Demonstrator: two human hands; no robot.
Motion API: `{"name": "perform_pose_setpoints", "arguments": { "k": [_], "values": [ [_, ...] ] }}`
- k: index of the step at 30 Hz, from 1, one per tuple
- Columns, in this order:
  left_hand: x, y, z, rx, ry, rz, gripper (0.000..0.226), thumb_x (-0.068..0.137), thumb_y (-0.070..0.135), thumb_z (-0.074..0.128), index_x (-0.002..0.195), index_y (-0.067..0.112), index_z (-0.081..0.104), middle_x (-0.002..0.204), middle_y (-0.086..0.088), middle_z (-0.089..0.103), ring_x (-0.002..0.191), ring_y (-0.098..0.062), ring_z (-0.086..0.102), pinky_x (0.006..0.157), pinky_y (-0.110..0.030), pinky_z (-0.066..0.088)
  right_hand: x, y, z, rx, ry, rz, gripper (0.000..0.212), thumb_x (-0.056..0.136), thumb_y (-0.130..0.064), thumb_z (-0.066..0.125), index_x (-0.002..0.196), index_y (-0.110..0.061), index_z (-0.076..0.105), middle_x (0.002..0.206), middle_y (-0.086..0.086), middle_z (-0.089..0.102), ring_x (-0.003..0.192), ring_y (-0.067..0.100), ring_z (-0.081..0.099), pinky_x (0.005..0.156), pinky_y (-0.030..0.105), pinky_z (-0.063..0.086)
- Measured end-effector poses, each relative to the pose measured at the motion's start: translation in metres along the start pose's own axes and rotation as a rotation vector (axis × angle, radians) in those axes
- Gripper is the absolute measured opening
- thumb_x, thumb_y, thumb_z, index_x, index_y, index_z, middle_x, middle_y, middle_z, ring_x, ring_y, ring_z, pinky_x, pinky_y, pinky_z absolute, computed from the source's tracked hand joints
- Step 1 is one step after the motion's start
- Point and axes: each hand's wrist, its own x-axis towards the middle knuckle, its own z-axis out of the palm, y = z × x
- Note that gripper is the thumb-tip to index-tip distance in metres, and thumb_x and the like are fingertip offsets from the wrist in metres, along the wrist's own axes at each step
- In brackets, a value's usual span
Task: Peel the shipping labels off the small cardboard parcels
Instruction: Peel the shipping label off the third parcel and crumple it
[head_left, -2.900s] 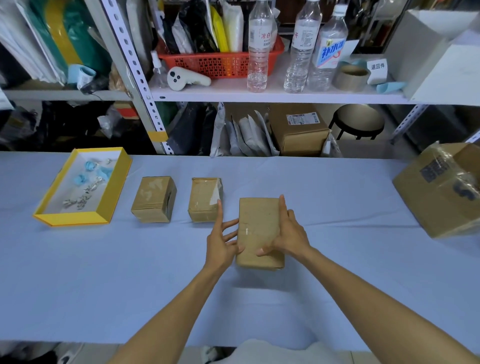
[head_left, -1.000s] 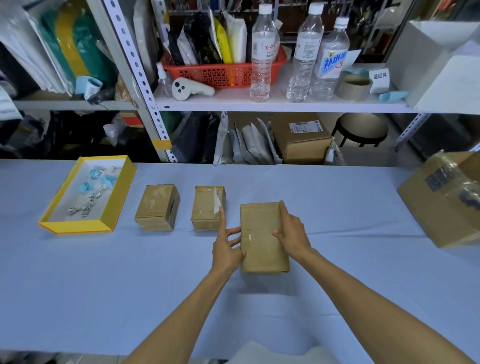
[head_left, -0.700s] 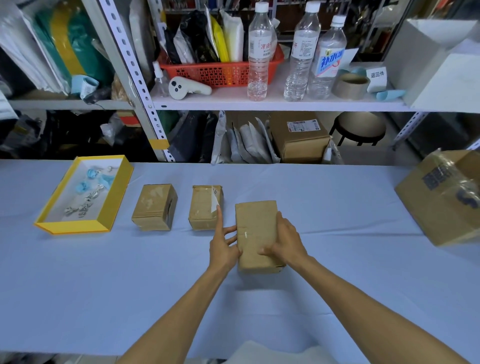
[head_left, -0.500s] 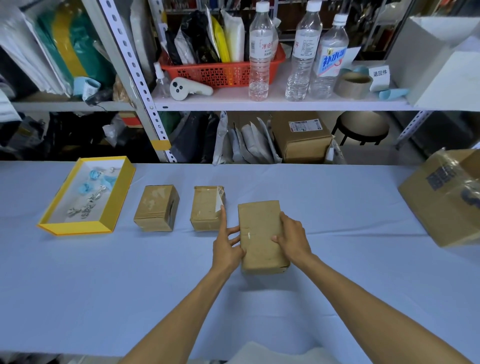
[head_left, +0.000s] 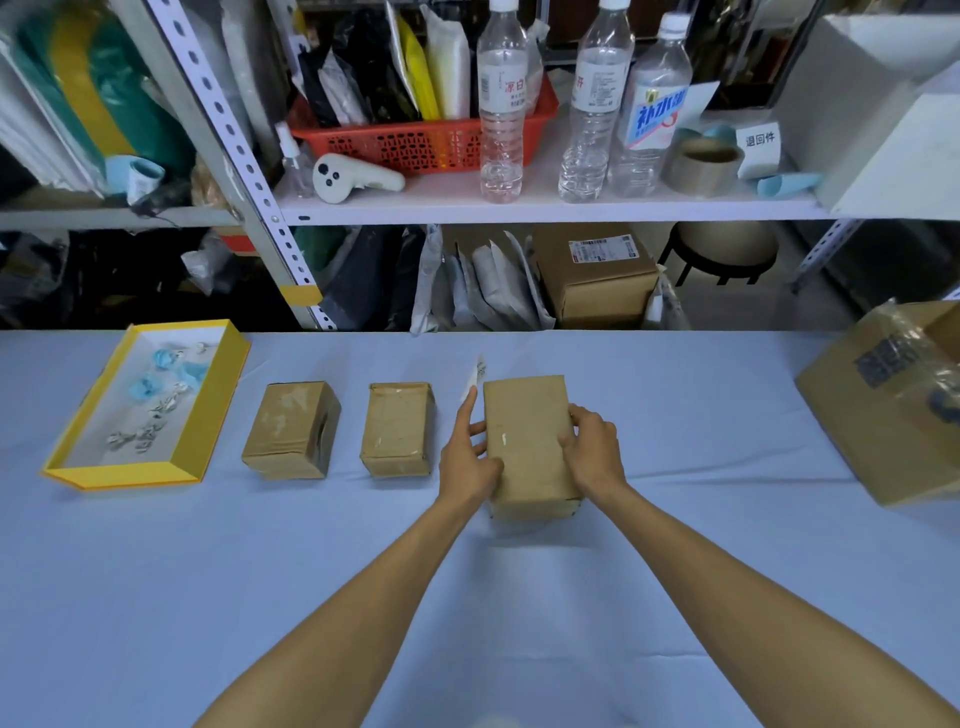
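Parcel (head_left: 527, 441) is lying on the bench (head_left: 675, 545), both hands gripping it: left hand (head_left: 467, 457) fingers pressing its left side, right hand (head_left: 592, 449) fingers curling over its right edge.

Brown parcels (head_left: 527, 441), pale blue tablecloth (head_left: 156, 571), yellow-rimmed white tray (head_left: 124, 475), red perforated basket (head_left: 415, 148)

A counter covered in pale blue cloth (head_left: 675, 597) runs before a grey perforated-metal shelving rack (head_left: 234, 156); its white shelf board (head_left: 545, 210) is crowded, and a round black-legged stool (head_left: 724, 249) stands beneath
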Motion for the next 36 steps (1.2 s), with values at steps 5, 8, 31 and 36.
{"name": "perform_pose_setpoints", "arguments": {
  "k": [5, 8, 31, 36],
  "values": [
    [0.024, 0.003, 0.009, 0.017, -0.001, -0.031, 0.101, 0.074, -0.018, 0.049, 0.143, 0.052, 0.025, 0.126, -0.004, 0.056, 0.108, -0.026, 0.063, 0.085, -0.047, 0.056, 0.021, 0.002, 0.0, -0.065, -0.096, -0.001, 0.04, 0.088, -0.016, 0.063, 0.125, -0.008, 0.049, 0.122, 0.012, 0.059, 0.112, 0.031, 0.056, 0.092, 0.041, 0.05],
    [0.036, -0.001, 0.013, 0.045, 0.001, -0.024, 0.1, 0.07, -0.012, 0.052, 0.137, 0.058, 0.027, 0.125, -0.003, 0.057, 0.106, -0.028, 0.063, 0.085, -0.053, 0.056, 0.027, 0.007, 0.0, -0.088, -0.102, 0.008, 0.046, 0.089, -0.018, 0.064, 0.131, -0.006, 0.046, 0.127, 0.013, 0.057, 0.117, 0.031, 0.054, 0.097, 0.042, 0.048],
    [0.019, 0.044, 0.009, -0.104, 0.151, 0.055, 0.018, 0.085, 0.007, 0.065, 0.084, 0.022, 0.053, 0.093, -0.01, 0.063, 0.086, -0.027, 0.062, 0.078, -0.049, 0.058, 0.007, -0.049, -0.016, 0.39, -0.132, 0.049, 0.023, 0.087, -0.018, 0.066, 0.11, -0.013, 0.068, 0.112, 0.008, 0.069, 0.096, 0.025, 0.069, 0.084, 0.043, 0.059],
    [0.003, 0.043, 0.006, -0.131, 0.108, 0.045, 0.029, 0.079, -0.002, 0.07, 0.096, 0.013, 0.052, 0.099, -0.012, 0.064, 0.082, -0.016, 0.061, 0.064, -0.033, 0.057, -0.008, -0.053, -0.02, 0.507, -0.151, 0.116, 0.033, 0.077, -0.001, 0.076, 0.108, -0.001, 0.065, 0.103, 0.017, 0.071, 0.092, 0.029, 0.071, 0.074, 0.037, 0.062]
  ]
}}
